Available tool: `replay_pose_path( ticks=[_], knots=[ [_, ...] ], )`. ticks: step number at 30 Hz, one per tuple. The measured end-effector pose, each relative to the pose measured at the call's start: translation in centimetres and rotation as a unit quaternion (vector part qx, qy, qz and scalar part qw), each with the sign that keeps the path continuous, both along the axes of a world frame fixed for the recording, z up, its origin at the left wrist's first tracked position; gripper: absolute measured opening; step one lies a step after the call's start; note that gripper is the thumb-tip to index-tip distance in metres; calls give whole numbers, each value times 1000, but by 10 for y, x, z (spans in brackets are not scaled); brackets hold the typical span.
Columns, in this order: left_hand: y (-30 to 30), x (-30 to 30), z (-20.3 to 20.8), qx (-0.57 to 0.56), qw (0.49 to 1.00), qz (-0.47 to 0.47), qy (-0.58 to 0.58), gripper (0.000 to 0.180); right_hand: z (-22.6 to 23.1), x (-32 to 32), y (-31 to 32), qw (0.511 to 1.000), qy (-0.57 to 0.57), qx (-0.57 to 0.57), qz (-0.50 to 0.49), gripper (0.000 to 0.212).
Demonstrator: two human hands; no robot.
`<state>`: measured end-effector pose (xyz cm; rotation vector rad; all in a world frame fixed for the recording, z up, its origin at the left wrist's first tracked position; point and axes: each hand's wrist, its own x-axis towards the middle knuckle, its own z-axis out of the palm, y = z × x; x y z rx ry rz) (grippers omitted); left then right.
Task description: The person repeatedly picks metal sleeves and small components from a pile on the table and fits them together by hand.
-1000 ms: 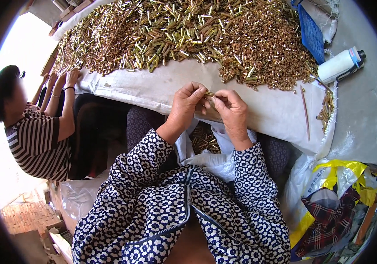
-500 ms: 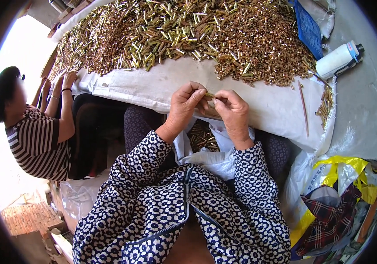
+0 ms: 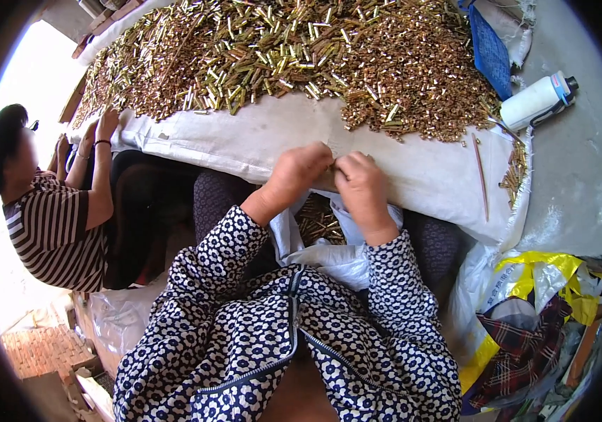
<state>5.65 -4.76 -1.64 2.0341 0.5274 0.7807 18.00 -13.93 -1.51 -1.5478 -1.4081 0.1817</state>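
Note:
My left hand [image 3: 296, 172] and my right hand [image 3: 362, 186] meet above the near edge of the cloth-covered table [image 3: 259, 133]. Both are closed in a pinch, fingertips almost touching. Between them is a small brass-coloured metal piece, mostly hidden by the fingers and blurred. Beyond the hands spreads a wide heap of brass-coloured metal pieces [image 3: 273, 60], long rods at the middle and left. Short ring-like bits [image 3: 413, 77] lie at the right. Under my hands, in my lap, a white sack [image 3: 336, 260] stands open with more brass-coloured rods [image 3: 318, 224] inside.
A thin brown stick [image 3: 481, 176] lies at the table's right, by a small pile of rods [image 3: 514, 172]. Farther right are a white bottle [image 3: 536, 103] and a blue tray [image 3: 490, 53]. Plaid cloth [image 3: 522, 344] sits among bags. A person [image 3: 51, 204] works at the left.
My hands have turned so their backs face up more, and the brass-coloured piece that showed between the fingertips is now mostly covered. The right hand has shifted slightly left.

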Motion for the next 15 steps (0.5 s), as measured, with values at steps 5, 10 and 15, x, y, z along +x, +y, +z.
replay_pose_path(
  ticks=[5, 10, 15],
  knots=[
    [-9, 10, 7, 283, 946, -25, 158, 10, 11, 14, -11, 990, -134, -35, -30, 11],
    [-6, 17, 2, 246, 958, 6, 149, 5, 10, 36, -12, 975, -167, -38, -142, 16],
    [0, 18, 16, -206, 977, 33, 41, 16, -7, 35, -5, 977, -194, -22, -84, 11]
  ],
)
